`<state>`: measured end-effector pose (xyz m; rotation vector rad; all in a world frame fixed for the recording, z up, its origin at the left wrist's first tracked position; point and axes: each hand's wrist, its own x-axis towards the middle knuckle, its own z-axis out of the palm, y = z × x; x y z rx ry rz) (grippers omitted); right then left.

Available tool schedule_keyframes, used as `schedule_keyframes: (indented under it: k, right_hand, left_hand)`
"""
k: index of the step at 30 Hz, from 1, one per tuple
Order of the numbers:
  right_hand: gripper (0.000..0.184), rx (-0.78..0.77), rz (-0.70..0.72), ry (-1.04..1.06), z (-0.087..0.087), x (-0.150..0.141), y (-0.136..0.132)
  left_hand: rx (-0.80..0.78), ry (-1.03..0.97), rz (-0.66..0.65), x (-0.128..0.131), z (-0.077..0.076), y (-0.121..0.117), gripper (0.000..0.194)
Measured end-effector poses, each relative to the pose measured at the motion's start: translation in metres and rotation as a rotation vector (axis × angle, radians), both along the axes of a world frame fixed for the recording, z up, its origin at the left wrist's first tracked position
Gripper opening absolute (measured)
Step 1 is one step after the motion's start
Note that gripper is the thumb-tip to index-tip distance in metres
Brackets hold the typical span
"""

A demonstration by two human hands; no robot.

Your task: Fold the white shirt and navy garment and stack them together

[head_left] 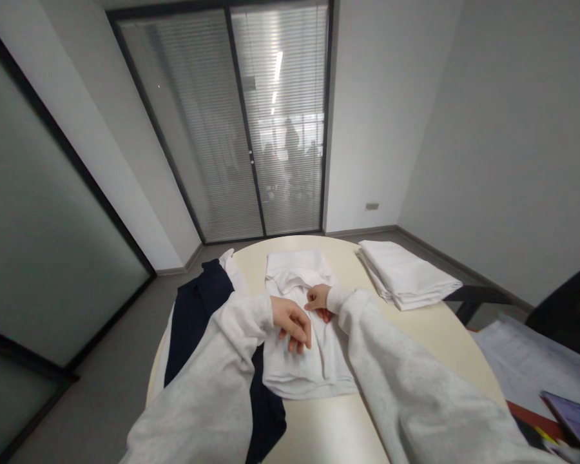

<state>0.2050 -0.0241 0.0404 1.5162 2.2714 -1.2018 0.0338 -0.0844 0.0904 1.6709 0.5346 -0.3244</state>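
Note:
A white garment (299, 367), possibly a shirt, lies partly folded in front of me, its far end doubled over and its middle creased. My left hand (292, 322) is above the middle of it with loosely bent fingers, apparently holding nothing. Just beyond and to the right, my right hand (319, 300) has thumb and fingertips closed on the cloth near the fold. Part of the garment is hidden under both hands. Dark navy clothing (196, 319) lies to the left, partly covered by my left sleeve, with white cloth (229, 264) beside it.
The round cream table (328, 428) carries a folded white stack (408, 274) at its far right. A black chair (568, 316) stands beyond the right edge. Lower right are papers (541, 361) and a tablet-like device (573, 412). A glass partition with blinds (193, 129) stands behind.

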Motion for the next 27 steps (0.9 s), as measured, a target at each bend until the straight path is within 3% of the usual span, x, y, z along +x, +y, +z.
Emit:
schedule_keyframes:
  k: [2, 5, 7, 10, 12, 15, 17, 22, 24, 27]
  right_hand:
    - [0.032, 0.002, 0.007, -0.012, 0.000, -0.001, -0.001]
    - [0.035, 0.007, 0.026, -0.053, 0.003, -0.004, -0.004]
    - [0.033, 0.014, 0.043, -0.078, 0.004, -0.006, -0.006]
    - [0.031, 0.002, 0.057, -0.075, 0.005, -0.006, -0.008]
    - [0.028, -0.022, 0.057, -0.053, 0.004, -0.005, -0.007]
    - [0.021, -0.064, 0.050, -0.017, 0.000, -0.002, -0.004]
    - [0.018, -0.087, 0.047, 0.009, -0.004, 0.000, -0.001]
    - [0.019, -0.100, 0.042, 0.042, -0.008, 0.000, 0.002]
    - [0.021, -0.096, 0.040, 0.048, -0.007, 0.000, 0.001]
    - [0.023, -0.098, 0.033, 0.057, -0.004, -0.001, -0.001]
  left_hand:
    - [0.054, 0.163, 0.019, 0.005, -0.002, 0.001, 0.042]
    - [0.101, 0.462, -0.124, 0.024, -0.015, -0.008, 0.040]
    - [0.283, 0.572, -0.163, 0.038, -0.024, -0.018, 0.039]
    - [0.555, 0.551, -0.222, 0.049, -0.029, -0.029, 0.037]
    - [0.488, 0.481, -0.189, 0.049, -0.030, -0.029, 0.032]
    - [0.115, 0.379, -0.086, 0.040, -0.033, -0.022, 0.023]
    - [-0.008, 0.320, -0.065, 0.035, -0.036, -0.016, 0.022]
    - [0.045, 0.148, 0.031, 0.027, -0.035, -0.009, 0.023]
    - [0.041, 0.161, 0.060, 0.026, -0.033, -0.008, 0.026]
    - [0.156, 0.242, 0.142, 0.025, -0.029, -0.007, 0.027]
